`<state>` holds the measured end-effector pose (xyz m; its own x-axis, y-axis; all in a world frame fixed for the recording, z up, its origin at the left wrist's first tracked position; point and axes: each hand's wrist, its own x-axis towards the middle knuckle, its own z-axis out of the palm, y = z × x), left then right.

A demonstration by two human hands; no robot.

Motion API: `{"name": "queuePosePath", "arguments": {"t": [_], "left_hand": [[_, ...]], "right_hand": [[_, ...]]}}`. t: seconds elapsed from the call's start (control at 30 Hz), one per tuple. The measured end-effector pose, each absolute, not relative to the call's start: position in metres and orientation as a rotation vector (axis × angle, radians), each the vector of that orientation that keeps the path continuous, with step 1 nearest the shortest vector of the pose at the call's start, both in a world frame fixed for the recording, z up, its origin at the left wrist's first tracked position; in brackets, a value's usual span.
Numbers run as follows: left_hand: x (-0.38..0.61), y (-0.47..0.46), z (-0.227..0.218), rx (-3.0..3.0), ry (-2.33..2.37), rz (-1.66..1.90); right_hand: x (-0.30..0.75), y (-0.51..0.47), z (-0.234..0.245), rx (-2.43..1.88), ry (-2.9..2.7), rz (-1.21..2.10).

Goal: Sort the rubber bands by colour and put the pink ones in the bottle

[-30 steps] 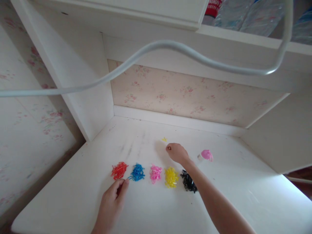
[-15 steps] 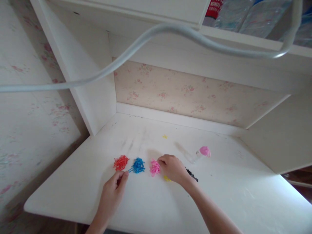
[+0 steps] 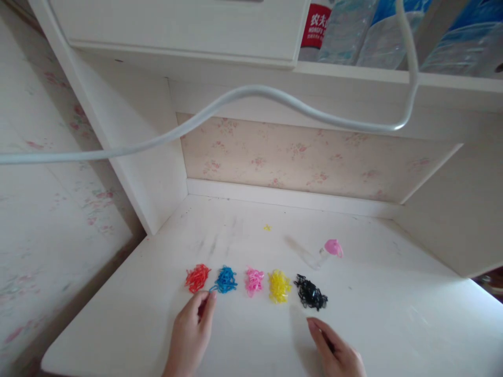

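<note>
Left hand point(image 3: 192, 332) pinches a thin blue rubbery loop point(image 3: 213, 288); right hand point(image 3: 337, 352) narrow, cannot tell if loaded. A snagged pull could scatter the tangled blue loop pile point(image 3: 227, 280).

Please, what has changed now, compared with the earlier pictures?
The right hand moved from near the small yellow pieces to the pink pile, then closer, in front of the black pile; whether it holds anything is unclear. The left hand still pinches a blue strand; both piles stayed.
</note>
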<state>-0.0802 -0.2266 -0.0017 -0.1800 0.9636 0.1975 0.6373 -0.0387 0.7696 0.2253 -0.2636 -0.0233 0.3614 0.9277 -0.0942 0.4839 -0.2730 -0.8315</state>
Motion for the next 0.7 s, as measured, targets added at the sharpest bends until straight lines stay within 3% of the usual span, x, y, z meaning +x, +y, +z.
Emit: {"name": "queuePosePath", "arguments": {"t": [0.3, 0.7], "left_hand": [[-0.020, -0.154, 0.049, 2.345, 1.701, 0.495], [0.048, -0.002, 0.018, 2.471, 1.678, 0.229]], "right_hand": [[0.213, -0.257, -0.019, -1.930, -1.221, 0.725], [0.206, -0.251, -0.035, -1.948, -1.243, 0.584]]}}
